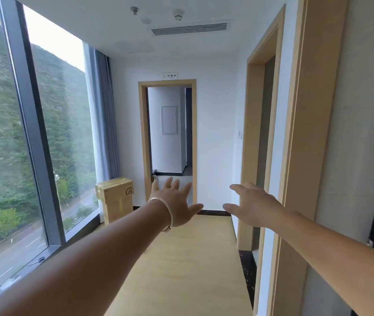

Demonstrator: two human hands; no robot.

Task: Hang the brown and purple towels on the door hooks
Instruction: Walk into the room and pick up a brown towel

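Observation:
Both my arms stretch forward down a corridor. My left hand (pixel 176 201) is held out with its fingers spread and holds nothing; a pale bracelet sits on its wrist. My right hand (pixel 253 205) is also held out flat, fingers apart, empty. No brown or purple towel is in view, and no door hooks show. An open doorway (pixel 170 142) with a light wood frame stands at the far end of the corridor, straight beyond my hands.
A tall window wall (pixel 33 144) runs along the left, with a grey curtain (pixel 106 115) at its far end. Stacked cardboard boxes (pixel 115 197) stand by the curtain. Wood-framed door openings (pixel 263 133) line the right wall. The floor (pixel 181 258) is light wood.

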